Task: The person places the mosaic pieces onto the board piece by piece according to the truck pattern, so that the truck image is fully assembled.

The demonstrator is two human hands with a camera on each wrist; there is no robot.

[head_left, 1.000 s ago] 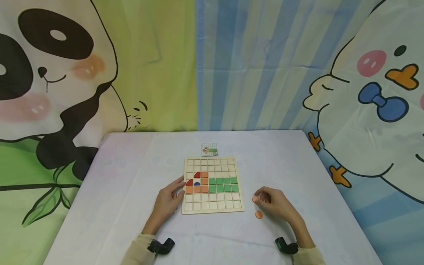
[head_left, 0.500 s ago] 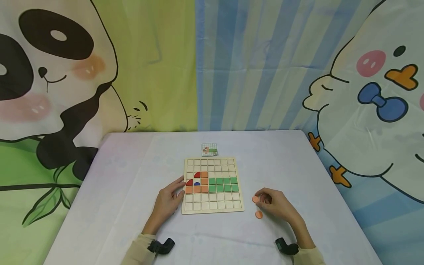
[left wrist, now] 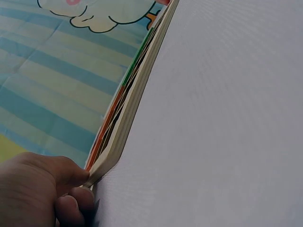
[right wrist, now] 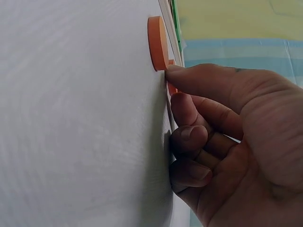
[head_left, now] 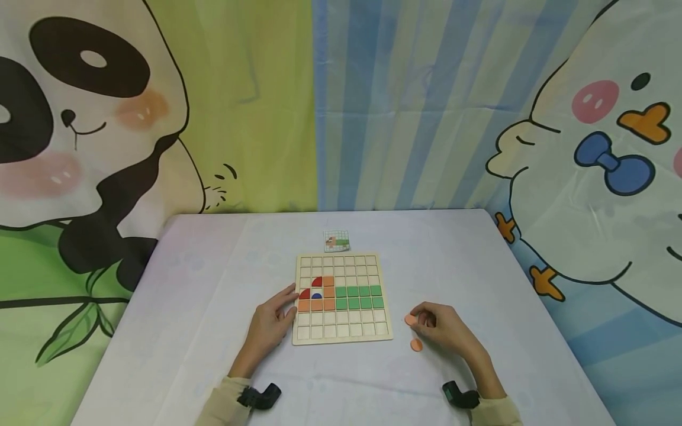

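A pale wooden grid board point(head_left: 341, 332) lies on the table, with green tiles point(head_left: 359, 297), orange tiles point(head_left: 328, 292), two red curved pieces point(head_left: 305, 293) and a blue half-round piece point(head_left: 317, 296) set in it. My left hand point(head_left: 268, 324) rests at its left edge, fingers relaxed; in the left wrist view the thumb point(left wrist: 71, 172) touches the board near a corner. Right of the board, my right hand point(head_left: 444, 324) pinches an orange disc point(head_left: 409, 319) between thumb and index finger. A second orange disc point(head_left: 416, 345) lies just nearer me, beside the thumb; the remaining right fingers are curled.
Behind the board lies a small picture card point(head_left: 337, 241) showing a coloured grid pattern. A white cloth point(head_left: 213, 254) covers the table. Printed curtains point(head_left: 405, 106) hang behind it. Each wrist wears a black camera point(head_left: 260, 396).
Compared with a second ago, slightly more of the pinched orange disc shows at my right fingertips. Both hands and the board have hardly moved.
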